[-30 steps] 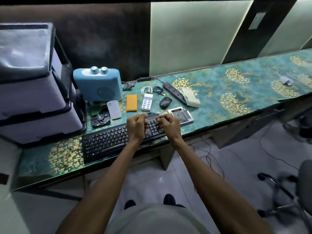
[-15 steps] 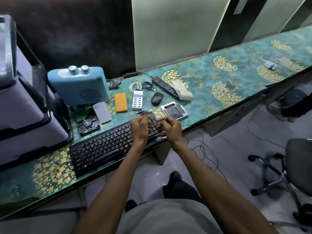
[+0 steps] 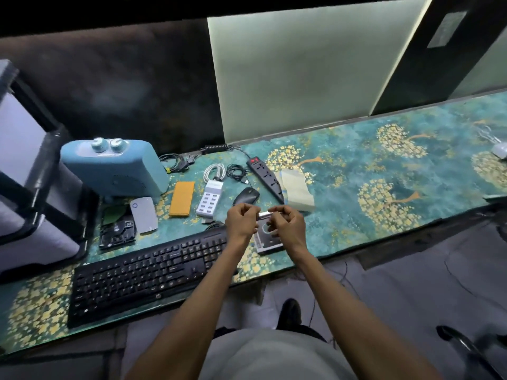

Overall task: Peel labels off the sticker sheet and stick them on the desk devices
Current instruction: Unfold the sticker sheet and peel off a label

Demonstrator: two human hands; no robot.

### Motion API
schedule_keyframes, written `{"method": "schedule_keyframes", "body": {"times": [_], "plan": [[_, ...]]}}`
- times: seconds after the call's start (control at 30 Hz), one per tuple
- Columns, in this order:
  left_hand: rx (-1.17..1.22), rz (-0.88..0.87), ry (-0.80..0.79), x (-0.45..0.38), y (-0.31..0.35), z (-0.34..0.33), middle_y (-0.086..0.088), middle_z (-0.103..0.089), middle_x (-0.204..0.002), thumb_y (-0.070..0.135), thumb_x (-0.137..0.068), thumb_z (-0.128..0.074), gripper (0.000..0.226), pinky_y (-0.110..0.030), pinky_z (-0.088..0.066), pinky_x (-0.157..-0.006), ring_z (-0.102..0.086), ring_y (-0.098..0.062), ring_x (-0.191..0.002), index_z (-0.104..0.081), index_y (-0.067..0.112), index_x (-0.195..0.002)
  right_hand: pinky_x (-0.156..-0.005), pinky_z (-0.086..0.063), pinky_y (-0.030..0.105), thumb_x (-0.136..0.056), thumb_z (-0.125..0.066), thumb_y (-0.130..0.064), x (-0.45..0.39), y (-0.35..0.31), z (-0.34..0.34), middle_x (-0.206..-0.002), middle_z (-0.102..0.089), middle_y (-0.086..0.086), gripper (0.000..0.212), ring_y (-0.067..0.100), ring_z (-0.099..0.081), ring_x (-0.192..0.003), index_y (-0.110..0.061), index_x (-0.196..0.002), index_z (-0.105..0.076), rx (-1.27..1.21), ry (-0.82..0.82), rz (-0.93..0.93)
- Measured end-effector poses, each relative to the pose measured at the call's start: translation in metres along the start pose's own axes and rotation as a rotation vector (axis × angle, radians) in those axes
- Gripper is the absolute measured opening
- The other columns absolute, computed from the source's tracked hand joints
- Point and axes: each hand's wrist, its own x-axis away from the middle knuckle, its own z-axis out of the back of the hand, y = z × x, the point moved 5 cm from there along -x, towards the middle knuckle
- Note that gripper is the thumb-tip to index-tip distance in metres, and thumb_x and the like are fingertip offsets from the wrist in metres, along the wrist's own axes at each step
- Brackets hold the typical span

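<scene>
While the grey floor and a dark shoe [image 3: 291,311] show nearest below, the desk [image 3: 356,215] runs across the view under a teal cover patterned with golden trees. Along its near edge lies a black keyboard [image 3: 148,272], angled up to the right. Just beyond it the left hand [image 3: 241,220] and right hand [image 3: 288,224] meet above a silver drive tray [image 3: 267,244], both with fingers curled, pinching between them a small white label [image 3: 265,214]; whether it is peeled free cannot be told. Left of the hands sit a bare hard drive [image 3: 118,233], a grey portable drive [image 3: 143,214], an orange case [image 3: 181,198] and a white charging hub [image 3: 210,198] with rows of ports. A black mouse [image 3: 247,195] lies just past the hands, and a black power strip [image 3: 266,178] with a red switch runs beside the beige sticker sheet [image 3: 297,190], which touches its right side. Coiled white and black cables [image 3: 219,171] lie behind the hub. A blue box [image 3: 115,168] with two knobs stands at the far left, next to stacked grey bins [image 3: 27,174]. Behind the desk rise a dark wall and a pale lit panel [image 3: 301,72]. No writing on anything is readable.
</scene>
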Motion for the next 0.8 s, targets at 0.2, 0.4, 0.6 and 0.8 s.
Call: {"method": "schedule_keyframes", "body": {"times": [0.2,0.4,0.6,0.8], "plan": [[-0.034,0.089,0.028,-0.004,-0.007,-0.058,-0.015,-0.073,-0.088,0.016,-0.09,-0.066,0.007,-0.034,-0.055,-0.056,-0.066,-0.026,-0.059,-0.068,0.015,-0.083,-0.067,-0.062,0.047,-0.085,-0.067,-0.024,-0.069,0.008,0.06,-0.078,-0.073,0.003,0.01,0.02,-0.07,-0.071,-0.023,-0.093,-0.071,0.197,-0.001,0.041],[-0.108,0.164,0.013,-0.014,-0.001,-0.086,-0.011,-0.07,-0.093,0.011,-0.092,-0.064,0.01,-0.03,-0.053,-0.055,-0.064,-0.015,-0.056,-0.069,0.008,-0.101,-0.087,-0.054,0.042,-0.082,-0.068,-0.029,-0.109,0.028,0.086,-0.124,-0.054,0.008,0.033,0.027,-0.058,-0.108,-0.028,-0.115,-0.062,0.451,-0.02,-0.109],[-0.16,0.188,-0.044,-0.024,0.003,-0.115,-0.013,-0.068,-0.114,0.01,-0.092,-0.064,0.03,-0.032,-0.053,-0.064,-0.064,-0.024,-0.085,-0.066,0.007,-0.122,-0.108,-0.038,0.044,-0.083,-0.071,-0.02,-0.126,0.039,0.103,-0.14,-0.046,0.012,0.058,0.036,-0.036,-0.134,-0.026,-0.138,-0.054,0.433,-0.122,-0.221],[-0.212,0.193,-0.199,-0.038,0.02,-0.149,-0.013,-0.049,-0.151,-0.001,-0.094,-0.057,0.065,-0.035,-0.054,-0.065,-0.063,-0.022,-0.087,-0.038,0.009,-0.155,-0.064,-0.044,0.032,-0.087,-0.065,-0.005,-0.135,0.048,0.112,-0.115,-0.066,0.013,0.051,0.021,-0.065,-0.087,-0.016,-0.134,-0.046,-0.03,-0.167,-0.417]]}}
